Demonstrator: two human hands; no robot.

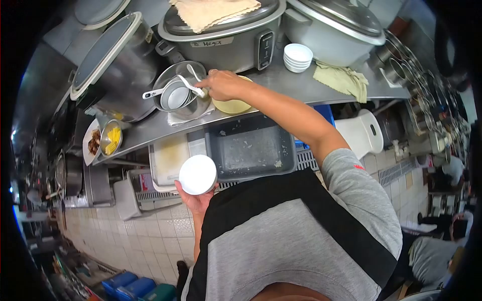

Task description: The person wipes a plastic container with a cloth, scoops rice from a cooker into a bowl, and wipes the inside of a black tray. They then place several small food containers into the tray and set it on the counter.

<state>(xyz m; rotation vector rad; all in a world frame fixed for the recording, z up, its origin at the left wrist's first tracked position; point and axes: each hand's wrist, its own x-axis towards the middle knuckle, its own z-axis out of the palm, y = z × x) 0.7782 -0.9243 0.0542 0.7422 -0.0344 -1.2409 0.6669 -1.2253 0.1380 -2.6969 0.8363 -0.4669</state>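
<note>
My left hand [196, 199] is closed around the lower side of a white bowl [198, 174], held above the trays below the counter. The bowl looks empty inside. My right hand [221, 84] reaches across to the counter, its fingers curled at a white long-handled utensil [190, 86], whose exact kind I cannot make out. That utensil lies over a metal pot [200, 108] holding a white-handled scoop [175, 96] and another white spoon [194, 72]. Partly under my right wrist is a pale yellow round plate or lid [232, 106].
Large cookers [221, 52] line the back of the counter, with a tall lidded pot [120, 65] at left. Stacked white bowls [297, 57] and a green cloth [341, 80] are at right. A dark grey tub [251, 173] sits below the counter edge; a metal bowl of yellow strips [111, 138] is left.
</note>
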